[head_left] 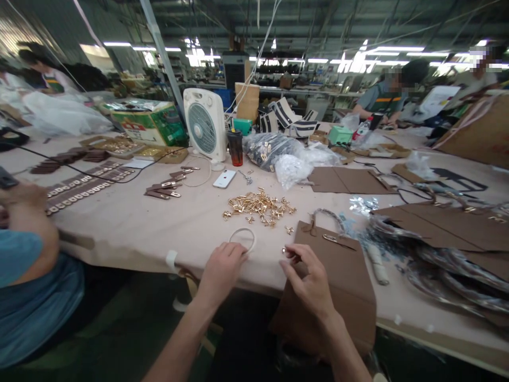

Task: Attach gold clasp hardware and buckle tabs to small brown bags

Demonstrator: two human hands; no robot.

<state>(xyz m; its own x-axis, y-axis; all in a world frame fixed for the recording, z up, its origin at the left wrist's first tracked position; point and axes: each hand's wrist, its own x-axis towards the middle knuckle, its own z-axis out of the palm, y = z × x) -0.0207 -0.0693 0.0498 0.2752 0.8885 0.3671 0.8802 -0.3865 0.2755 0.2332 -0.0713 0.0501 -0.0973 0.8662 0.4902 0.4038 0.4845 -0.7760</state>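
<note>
My left hand (225, 268) is closed at the table's front edge, its fingertips on a thin pale loop (253, 240) that looks like a narrow band. Between the thumb and fingers of my right hand (308, 273) is a small shiny metal fitting (283, 251), partly hidden by the fingers. Beyond both hands lies a loose pile of gold metal fittings (260, 206). A brown bag panel (345, 270) hangs over the table edge beneath and beside my right hand. It carries a wrapped handle (328, 213) and a strap with a metal plate (338, 241).
A white fan (204, 124), a dark tumbler (235, 147) and a phone (224, 179) stand or lie behind the pile. Brown straps with metal plates (163, 190) lie left. More brown panels (445, 220) and wrapped handles (433, 281) fill the right. A co-worker's arm (34, 217) is at left.
</note>
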